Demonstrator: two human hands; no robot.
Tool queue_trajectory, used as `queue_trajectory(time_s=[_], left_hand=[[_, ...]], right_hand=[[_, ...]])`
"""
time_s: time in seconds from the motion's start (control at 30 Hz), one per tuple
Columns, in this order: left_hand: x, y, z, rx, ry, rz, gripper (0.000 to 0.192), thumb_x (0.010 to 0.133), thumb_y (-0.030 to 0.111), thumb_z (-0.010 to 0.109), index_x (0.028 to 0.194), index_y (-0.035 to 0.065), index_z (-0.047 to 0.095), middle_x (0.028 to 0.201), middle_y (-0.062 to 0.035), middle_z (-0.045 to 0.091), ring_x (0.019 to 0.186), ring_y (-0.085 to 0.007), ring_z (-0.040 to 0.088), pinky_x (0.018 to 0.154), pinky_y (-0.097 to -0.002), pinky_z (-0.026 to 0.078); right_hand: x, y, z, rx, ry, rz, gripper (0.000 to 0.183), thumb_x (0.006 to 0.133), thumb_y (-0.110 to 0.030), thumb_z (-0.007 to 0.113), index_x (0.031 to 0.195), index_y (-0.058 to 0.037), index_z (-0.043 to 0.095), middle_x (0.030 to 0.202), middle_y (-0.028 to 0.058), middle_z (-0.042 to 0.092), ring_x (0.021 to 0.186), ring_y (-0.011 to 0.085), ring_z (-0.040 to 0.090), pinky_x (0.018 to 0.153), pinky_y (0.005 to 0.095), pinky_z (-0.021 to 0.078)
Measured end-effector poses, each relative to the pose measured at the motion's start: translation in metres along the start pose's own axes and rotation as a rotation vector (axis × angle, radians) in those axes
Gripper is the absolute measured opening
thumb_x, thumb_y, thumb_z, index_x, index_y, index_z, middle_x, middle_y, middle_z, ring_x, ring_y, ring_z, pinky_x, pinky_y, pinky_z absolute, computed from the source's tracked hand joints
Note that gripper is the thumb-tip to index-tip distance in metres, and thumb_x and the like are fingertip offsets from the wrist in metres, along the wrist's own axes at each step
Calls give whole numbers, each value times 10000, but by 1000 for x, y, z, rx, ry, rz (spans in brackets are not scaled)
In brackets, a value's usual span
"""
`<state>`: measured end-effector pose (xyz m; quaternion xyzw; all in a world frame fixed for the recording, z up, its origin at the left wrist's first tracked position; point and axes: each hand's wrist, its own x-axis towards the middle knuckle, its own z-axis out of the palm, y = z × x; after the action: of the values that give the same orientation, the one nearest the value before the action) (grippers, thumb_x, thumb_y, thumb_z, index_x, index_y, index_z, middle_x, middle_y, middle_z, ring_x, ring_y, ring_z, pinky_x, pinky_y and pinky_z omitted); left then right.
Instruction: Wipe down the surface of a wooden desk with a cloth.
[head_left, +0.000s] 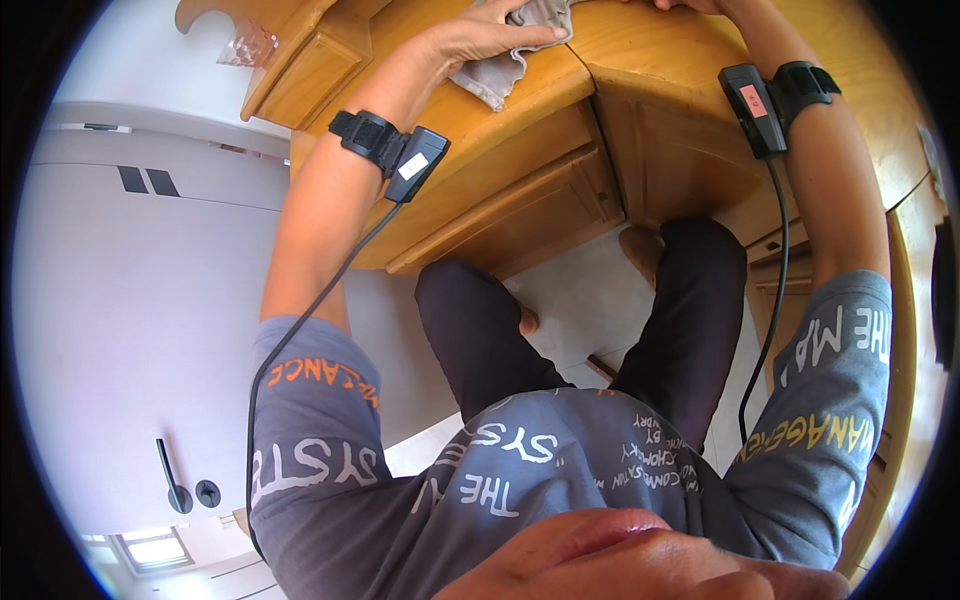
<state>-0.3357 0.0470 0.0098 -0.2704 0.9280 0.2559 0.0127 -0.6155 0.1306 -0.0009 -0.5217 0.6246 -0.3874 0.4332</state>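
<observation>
A crumpled grey cloth (491, 79) lies on the yellowish wooden top (645, 45) near the upper edge of the view, one corner hanging over the front rim. On it rests my left hand (487, 34), thumb stretched across the fabric and the fingers partly cut off by the frame. Only a small part of my right hand (694, 4) shows at the top edge, over the wood to the right of the cloth. Its fingertips are mostly out of view, so what it touches is hidden.
Wooden cabinet doors (525, 214) stand below the top, close to my knees. A small wooden drawer unit (315, 79) and a clear faceted glass (247, 45) are at upper left. A pale door with a black handle (171, 480) is at left. Cables (780, 247) run from both forearm devices.
</observation>
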Motion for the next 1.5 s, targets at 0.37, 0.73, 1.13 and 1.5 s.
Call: queue_trajectory(time_s=[0.37, 0.73, 1.13, 1.5], left_hand=[[20, -28, 0, 154, 67, -3, 1113, 846, 645, 737, 1611, -8, 260, 1687, -256, 179, 1577, -344, 150, 1251, -380, 197], [22, -30, 3, 175, 98, -4, 1077, 862, 604, 736, 1621, 14, 249, 1690, -250, 172, 1566, -346, 187, 1248, -427, 219], [18, -31, 0, 145, 50, 18, 1114, 863, 688, 675, 1633, 29, 212, 1716, -227, 54, 1596, -338, 15, 1274, -411, 88], [18, -20, -5, 6, -15, 44, 1159, 851, 692, 693, 1624, -12, 195, 1707, -241, 92, 1593, -341, 33, 1273, -393, 103]], right_hand=[[-4, -2, 4, 11, -3, -14, 345, 1082, -278, 519, 1027, 19, 687, 865, 73, 728, 599, 100, 549, 511, 248, 478], [1, 3, 2, 33, 3, -44, 318, 1076, -251, 532, 1058, 33, 671, 869, 89, 728, 609, 109, 555, 495, 264, 487], [0, 1, 3, 26, -16, -58, 311, 1076, -240, 527, 1038, 33, 672, 864, 91, 724, 603, 113, 553, 504, 258, 489], [6, 4, -1, 17, -21, -54, 296, 1071, -228, 533, 1062, 34, 672, 853, 94, 726, 611, 113, 575, 501, 258, 496]])
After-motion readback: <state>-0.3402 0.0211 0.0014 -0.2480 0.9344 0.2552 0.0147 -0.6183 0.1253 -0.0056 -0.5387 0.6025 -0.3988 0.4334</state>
